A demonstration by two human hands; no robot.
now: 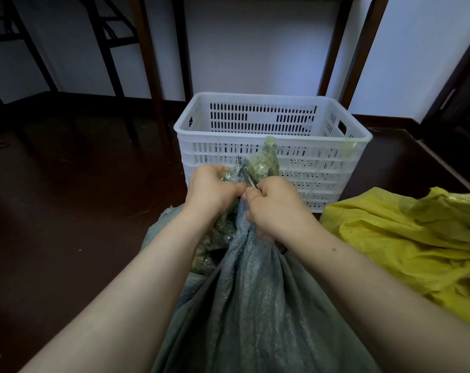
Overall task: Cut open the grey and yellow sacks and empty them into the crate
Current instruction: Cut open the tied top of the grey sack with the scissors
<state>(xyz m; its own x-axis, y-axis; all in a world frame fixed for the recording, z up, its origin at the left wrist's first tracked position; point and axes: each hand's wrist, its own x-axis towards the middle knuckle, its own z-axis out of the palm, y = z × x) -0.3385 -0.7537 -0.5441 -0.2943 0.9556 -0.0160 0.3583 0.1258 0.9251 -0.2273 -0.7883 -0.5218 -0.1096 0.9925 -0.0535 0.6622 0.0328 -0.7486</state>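
Grey woven cloth, soft and slumping, forms the grey sack (255,292) that rises to both hands. It is probably heavy with its fill, so the bunched neck is the best hold, and there the left hand (212,189) clenches it along with a crinkly greenish liner (263,162). The right hand (274,208), beside the left, grips one thin blade (246,173); one yellow sack (403,238) lies to its right, and one white crate (217,136) stands just beyond both hands.
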